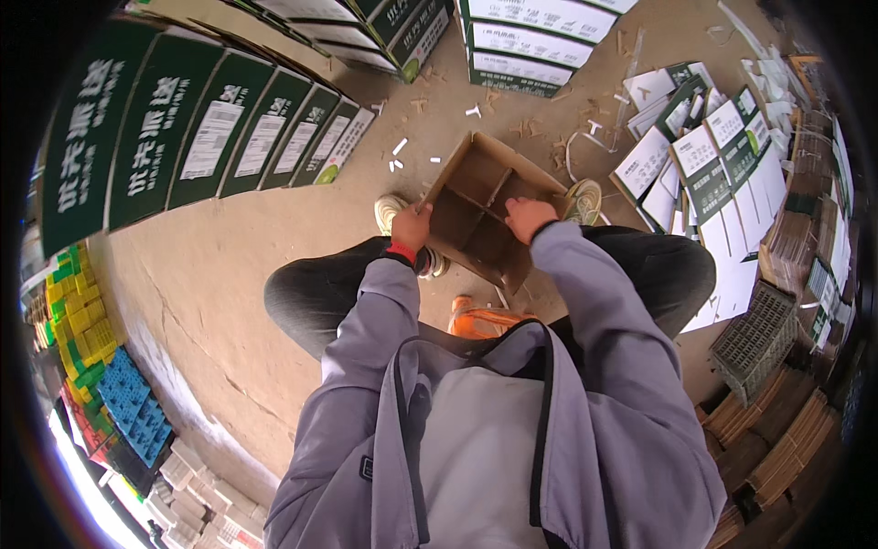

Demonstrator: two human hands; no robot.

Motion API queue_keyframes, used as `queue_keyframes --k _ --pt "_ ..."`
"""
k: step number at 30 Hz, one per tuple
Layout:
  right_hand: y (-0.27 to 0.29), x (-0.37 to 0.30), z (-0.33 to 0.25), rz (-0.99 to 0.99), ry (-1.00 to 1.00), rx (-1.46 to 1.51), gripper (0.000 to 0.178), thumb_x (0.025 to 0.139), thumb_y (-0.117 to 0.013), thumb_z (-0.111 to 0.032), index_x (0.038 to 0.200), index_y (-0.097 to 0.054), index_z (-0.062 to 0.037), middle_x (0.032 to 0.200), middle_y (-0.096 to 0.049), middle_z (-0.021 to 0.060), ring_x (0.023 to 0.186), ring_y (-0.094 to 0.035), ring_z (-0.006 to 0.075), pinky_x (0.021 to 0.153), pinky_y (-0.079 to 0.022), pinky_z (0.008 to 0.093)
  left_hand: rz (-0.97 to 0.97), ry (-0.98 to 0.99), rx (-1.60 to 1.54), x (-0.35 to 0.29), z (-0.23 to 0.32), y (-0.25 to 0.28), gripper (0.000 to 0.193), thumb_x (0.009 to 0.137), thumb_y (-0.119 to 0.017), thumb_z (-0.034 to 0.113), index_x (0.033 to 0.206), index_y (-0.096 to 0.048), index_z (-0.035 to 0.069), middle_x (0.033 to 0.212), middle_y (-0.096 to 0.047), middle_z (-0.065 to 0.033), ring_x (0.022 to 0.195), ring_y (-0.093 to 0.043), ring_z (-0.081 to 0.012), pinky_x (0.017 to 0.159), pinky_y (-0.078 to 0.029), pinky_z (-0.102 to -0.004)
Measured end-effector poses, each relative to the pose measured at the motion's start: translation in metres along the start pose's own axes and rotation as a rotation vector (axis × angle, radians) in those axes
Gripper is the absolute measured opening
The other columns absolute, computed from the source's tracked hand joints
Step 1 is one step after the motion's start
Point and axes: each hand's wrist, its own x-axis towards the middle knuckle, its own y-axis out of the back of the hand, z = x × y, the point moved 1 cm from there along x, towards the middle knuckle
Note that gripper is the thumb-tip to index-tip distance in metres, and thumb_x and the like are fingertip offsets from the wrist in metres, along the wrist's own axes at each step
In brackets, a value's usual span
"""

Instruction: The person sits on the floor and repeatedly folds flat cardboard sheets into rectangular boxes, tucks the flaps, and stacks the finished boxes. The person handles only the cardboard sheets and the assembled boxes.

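Note:
An open brown cardboard box (pixel 518 265) stands between my feet, with a crossed cardboard divider (pixel 497 190) splitting it into compartments. My left hand (pixel 412 226) is closed on the box's left rim, a red band at its wrist. Over the right part of the box, my right hand (pixel 529 218) has its fingers curled around the divider's upper edge; the fingertips are partly hidden. Below the box, close to my body, is an orange object (pixel 477 320), mostly covered by my jacket.
Green-and-white cartons (pixel 146 137) line the left, with another stack (pixel 526 46) ahead. Flattened cartons (pixel 713 165) lie in a pile at right, near a grey plastic crate (pixel 754 339). Cardboard scraps (pixel 473 111) litter the floor. A blue pallet (pixel 133 403) is at far left.

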Motion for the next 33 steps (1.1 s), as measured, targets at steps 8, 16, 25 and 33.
queue_keyframes --k 8,16,25,33 --pt "0.124 -0.182 -0.035 0.319 0.010 0.055 0.092 0.079 -0.089 -0.049 0.157 -0.053 -0.0146 0.165 -0.037 0.0314 0.130 -0.060 0.0518 0.103 -0.056 0.0524 0.223 -0.138 -0.025 -0.001 0.054 0.068 0.055 0.101 -0.064 0.049 0.098 -0.079 -0.004 0.092 -0.073 -0.0323 0.094 -0.072 -0.0520 0.086 -0.057 -0.0589" --pt "0.194 -0.213 -0.091 0.794 0.054 0.208 0.045 0.078 -0.093 -0.024 0.115 -0.072 -0.0072 0.173 -0.020 0.0346 0.122 -0.066 0.0507 0.100 -0.057 0.0480 0.310 -0.203 -0.198 -0.074 0.142 0.172 0.057 0.104 -0.062 0.047 0.089 -0.075 -0.007 0.082 -0.072 -0.0339 0.088 -0.074 -0.0506 0.079 -0.058 -0.0566" --pt "0.304 -0.264 -0.104 1.005 0.261 0.211 0.034 0.082 -0.092 -0.025 0.086 -0.068 -0.0009 0.153 -0.050 0.0408 0.126 -0.065 0.0501 0.100 -0.054 0.0457 0.363 -0.615 -0.526 -0.198 0.202 0.303 0.056 0.113 -0.046 0.046 0.110 -0.073 -0.003 0.101 -0.075 -0.0280 0.098 -0.070 -0.0502 0.090 -0.055 -0.0514" --pt "0.514 -0.319 -0.158 1.159 0.330 0.308 0.045 0.092 -0.083 -0.028 0.121 -0.071 0.0051 0.120 -0.074 0.0105 0.106 -0.066 0.0150 0.096 -0.052 0.0311 1.372 -0.710 0.474 -0.156 0.156 0.566 0.050 0.095 -0.073 0.021 0.140 -0.063 0.002 0.145 -0.064 -0.0175 0.141 -0.054 -0.0378 0.121 -0.039 -0.0505"
